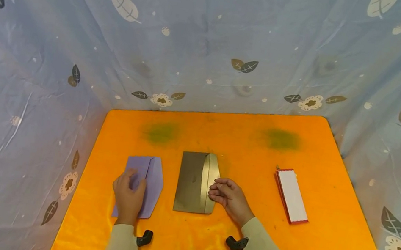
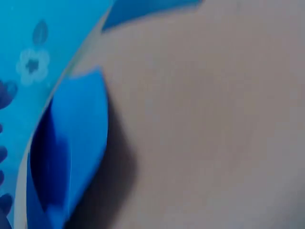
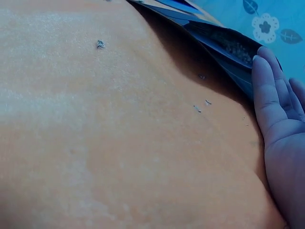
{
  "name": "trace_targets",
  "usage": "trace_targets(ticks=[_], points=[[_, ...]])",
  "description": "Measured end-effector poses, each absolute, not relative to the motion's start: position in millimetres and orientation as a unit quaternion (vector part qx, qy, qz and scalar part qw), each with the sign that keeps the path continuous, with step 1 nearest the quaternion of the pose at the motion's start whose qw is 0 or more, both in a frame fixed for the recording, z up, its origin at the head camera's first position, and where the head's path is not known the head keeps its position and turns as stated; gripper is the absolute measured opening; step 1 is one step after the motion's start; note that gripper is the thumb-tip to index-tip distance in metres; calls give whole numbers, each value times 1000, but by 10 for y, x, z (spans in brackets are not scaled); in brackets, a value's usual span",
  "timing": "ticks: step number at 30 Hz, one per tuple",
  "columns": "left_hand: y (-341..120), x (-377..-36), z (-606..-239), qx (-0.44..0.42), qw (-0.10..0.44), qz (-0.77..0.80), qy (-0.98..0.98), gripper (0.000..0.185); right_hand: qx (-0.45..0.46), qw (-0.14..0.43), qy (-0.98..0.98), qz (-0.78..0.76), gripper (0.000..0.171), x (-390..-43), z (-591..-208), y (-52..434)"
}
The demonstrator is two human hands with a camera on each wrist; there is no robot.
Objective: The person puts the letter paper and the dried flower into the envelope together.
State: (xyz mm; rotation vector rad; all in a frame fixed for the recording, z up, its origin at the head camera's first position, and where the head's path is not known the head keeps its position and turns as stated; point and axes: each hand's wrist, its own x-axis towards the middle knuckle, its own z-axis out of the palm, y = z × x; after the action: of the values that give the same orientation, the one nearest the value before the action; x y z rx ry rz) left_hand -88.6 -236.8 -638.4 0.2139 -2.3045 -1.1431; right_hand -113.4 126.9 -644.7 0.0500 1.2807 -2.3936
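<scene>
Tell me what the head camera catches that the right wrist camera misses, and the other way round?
Only the head view shows the left hand resting on the purple envelope, the red-edged white booklet and the leaf-print cloth backdrop. Only the right wrist view shows small specks on the mat. Both show the right hand, its fingers touching the metallic envelope, and the orange mat.

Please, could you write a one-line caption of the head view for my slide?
Left hand rests on a purple envelope, right hand touches a gold envelope, on an orange table.
</scene>
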Motion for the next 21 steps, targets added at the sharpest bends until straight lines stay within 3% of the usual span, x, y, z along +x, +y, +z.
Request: trace_targets(ticks=[8,21], points=[[-2674,-812,-6546,141,146,-349,-915,80,5,216,447,-868,45,-1136,-6462,1293],[-2600,-780,-6616,101,183,-330,-921,76,-5,216,437,-873,46,-1129,-6463,1318]])
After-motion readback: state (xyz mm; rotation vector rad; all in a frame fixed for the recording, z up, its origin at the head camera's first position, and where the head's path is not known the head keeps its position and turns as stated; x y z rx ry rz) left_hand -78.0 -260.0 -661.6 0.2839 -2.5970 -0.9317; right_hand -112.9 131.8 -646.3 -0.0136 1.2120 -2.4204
